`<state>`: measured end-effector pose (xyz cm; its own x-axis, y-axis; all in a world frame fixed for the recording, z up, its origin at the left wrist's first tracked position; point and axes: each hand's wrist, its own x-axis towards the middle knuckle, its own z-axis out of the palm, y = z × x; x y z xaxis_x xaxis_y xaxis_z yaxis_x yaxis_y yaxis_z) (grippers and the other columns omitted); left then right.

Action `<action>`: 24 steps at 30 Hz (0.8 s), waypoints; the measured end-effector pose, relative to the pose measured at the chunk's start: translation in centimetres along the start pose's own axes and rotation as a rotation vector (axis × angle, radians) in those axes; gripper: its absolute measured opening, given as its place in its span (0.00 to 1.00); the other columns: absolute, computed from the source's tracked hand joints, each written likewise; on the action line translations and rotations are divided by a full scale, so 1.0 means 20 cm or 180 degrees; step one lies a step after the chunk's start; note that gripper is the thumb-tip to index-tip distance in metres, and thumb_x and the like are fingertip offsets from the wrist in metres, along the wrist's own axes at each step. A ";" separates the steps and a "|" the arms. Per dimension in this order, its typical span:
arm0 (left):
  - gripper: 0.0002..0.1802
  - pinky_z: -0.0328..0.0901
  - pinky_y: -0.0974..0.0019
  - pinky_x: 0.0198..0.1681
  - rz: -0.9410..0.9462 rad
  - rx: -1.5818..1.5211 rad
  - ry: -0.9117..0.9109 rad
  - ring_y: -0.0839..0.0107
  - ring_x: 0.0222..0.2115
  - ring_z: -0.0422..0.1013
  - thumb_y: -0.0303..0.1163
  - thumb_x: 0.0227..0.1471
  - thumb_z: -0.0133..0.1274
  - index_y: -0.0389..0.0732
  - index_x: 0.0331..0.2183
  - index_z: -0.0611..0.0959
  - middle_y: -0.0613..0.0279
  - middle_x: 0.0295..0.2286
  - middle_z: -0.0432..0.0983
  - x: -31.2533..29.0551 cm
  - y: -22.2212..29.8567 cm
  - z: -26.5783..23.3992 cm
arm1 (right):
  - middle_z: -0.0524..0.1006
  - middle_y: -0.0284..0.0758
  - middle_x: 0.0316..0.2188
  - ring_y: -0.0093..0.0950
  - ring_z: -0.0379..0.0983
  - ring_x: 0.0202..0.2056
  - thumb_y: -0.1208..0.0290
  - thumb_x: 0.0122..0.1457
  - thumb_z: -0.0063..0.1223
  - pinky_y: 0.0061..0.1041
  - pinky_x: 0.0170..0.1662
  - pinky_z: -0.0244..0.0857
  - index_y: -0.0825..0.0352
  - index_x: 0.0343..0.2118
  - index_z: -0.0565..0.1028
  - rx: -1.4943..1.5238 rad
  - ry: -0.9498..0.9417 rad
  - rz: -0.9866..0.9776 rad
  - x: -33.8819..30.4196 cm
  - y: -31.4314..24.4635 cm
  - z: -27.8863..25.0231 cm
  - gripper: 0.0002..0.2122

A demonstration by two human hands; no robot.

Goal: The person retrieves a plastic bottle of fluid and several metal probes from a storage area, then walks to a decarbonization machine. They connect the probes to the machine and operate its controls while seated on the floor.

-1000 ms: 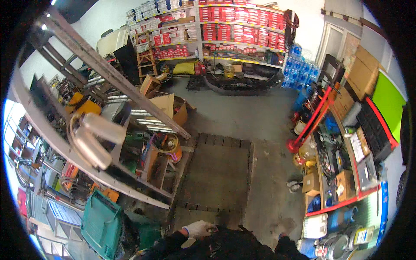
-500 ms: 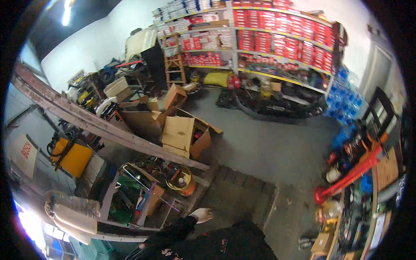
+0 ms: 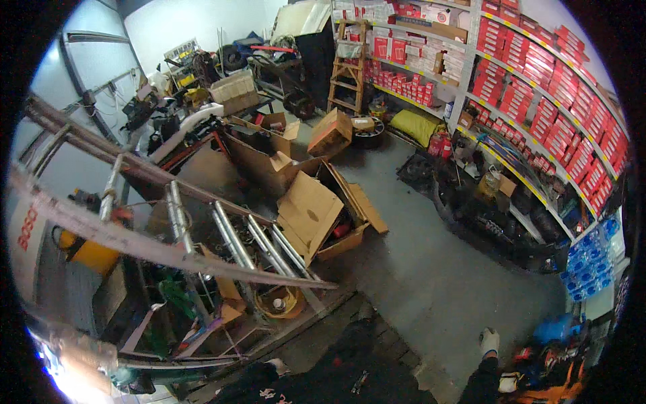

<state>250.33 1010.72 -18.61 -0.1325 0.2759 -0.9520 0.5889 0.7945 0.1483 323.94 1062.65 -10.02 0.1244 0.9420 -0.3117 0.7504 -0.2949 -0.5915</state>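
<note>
Left hand: our left hand point(image 3: 278, 367), in a pale glove, sits low beside our dark clothing and is partly hidden; we cannot tell how far its fingers close or whether they hold anything.
Right hand: our right hand point(image 3: 489, 341), also in a pale glove, is out to the side above the grey floor point(image 3: 431, 269); its fingers are too small for us to judge the grip, or anything in it.
Yellow tub: nearest our left hand, the yellow tub point(image 3: 291, 311) stands beyond it, next to the metal frame point(image 3: 134, 238) with silver rungs.
Pale container: nearest our right hand, the pale container point(image 3: 509, 382) lies just beside our right sleeve, with a blue object point(image 3: 555, 328) and orange clutter point(image 3: 565, 387) around it.
Cardboard: an open cardboard box point(image 3: 309, 215) sits past the frame's end.
Far wall: we see shelves point(image 3: 464, 67) of red and white boxes, a wooden stepladder point(image 3: 348, 86) and a yellow-green sack point(image 3: 412, 128).
Floor by the shelves: a long black car part point(image 3: 498, 236) lies there, near blue-tinted bottles point(image 3: 592, 259).
</note>
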 end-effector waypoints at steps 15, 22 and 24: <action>0.28 0.73 0.51 0.54 0.1332 -0.0836 0.1605 0.47 0.49 0.80 0.47 0.64 0.57 0.39 0.58 0.84 0.44 0.48 0.85 0.44 2.40 -2.75 | 0.82 0.42 0.38 0.37 0.80 0.38 0.57 0.71 0.52 0.35 0.42 0.76 0.69 0.59 0.77 -0.1398 -0.2334 -0.0168 1.02 -0.99 0.56 0.22; 0.30 0.72 0.48 0.54 0.0186 -0.1364 0.1747 0.44 0.51 0.80 0.51 0.64 0.56 0.39 0.57 0.85 0.42 0.49 0.85 1.09 2.45 -3.11 | 0.81 0.44 0.50 0.42 0.79 0.47 0.57 0.74 0.48 0.41 0.51 0.75 0.65 0.59 0.79 -0.2349 -0.2879 -0.0372 2.39 -1.55 0.65 0.20; 0.29 0.72 0.48 0.55 -0.0123 -0.0841 0.1426 0.45 0.52 0.79 0.50 0.66 0.54 0.41 0.58 0.85 0.44 0.51 0.84 1.23 2.50 -3.02 | 0.81 0.44 0.53 0.43 0.79 0.50 0.57 0.75 0.47 0.42 0.53 0.75 0.64 0.59 0.80 -0.3520 -0.3145 -0.1128 2.93 -1.77 0.68 0.20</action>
<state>228.42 1089.94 -18.53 -0.5125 0.4023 -0.7586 0.3633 0.9021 0.2330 295.80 1126.11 -17.34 -0.2943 0.3228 -0.8995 0.7969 0.6024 -0.0445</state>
